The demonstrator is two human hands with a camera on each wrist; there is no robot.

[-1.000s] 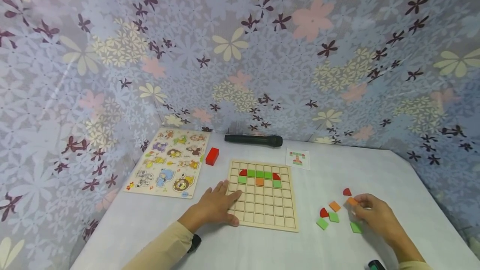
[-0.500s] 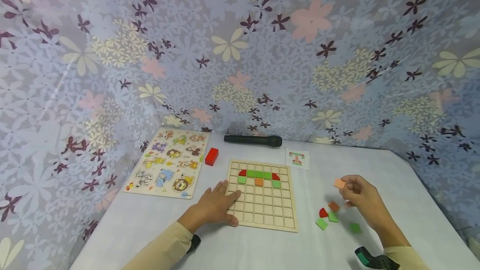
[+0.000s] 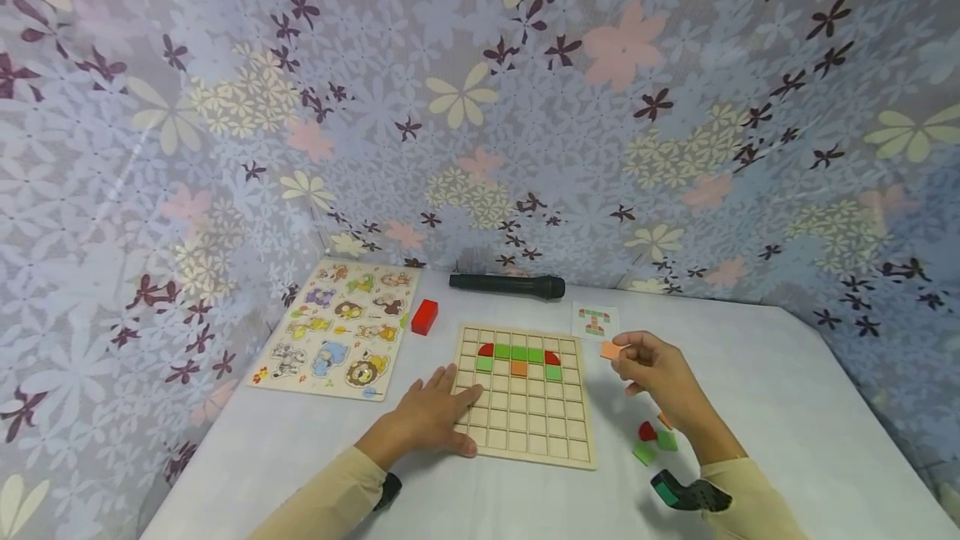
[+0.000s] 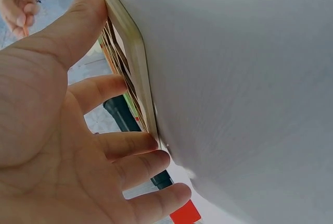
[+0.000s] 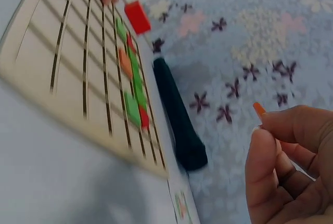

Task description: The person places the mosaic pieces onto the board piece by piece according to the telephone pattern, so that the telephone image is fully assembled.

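My right hand pinches an orange square tile between thumb and forefinger, in the air right of the wooden grid board. In the right wrist view the same tile shows edge-on at the fingertips. My left hand rests with spread, straight fingers on the board's left edge; the left wrist view shows its thumb and fingers along that edge. Near the board's top sit a row of green squares with a red quarter-round at each end, and an orange square below.
Loose green tiles and a red quarter-round lie below my right forearm, which partly covers an orange one. A pattern card, a black microphone, a red block and an animal puzzle board stand around the grid.
My right hand has lifted the orange tile from the loose pieces and carried it left and away from me, close to the pattern card. The left hand has stayed on the board.
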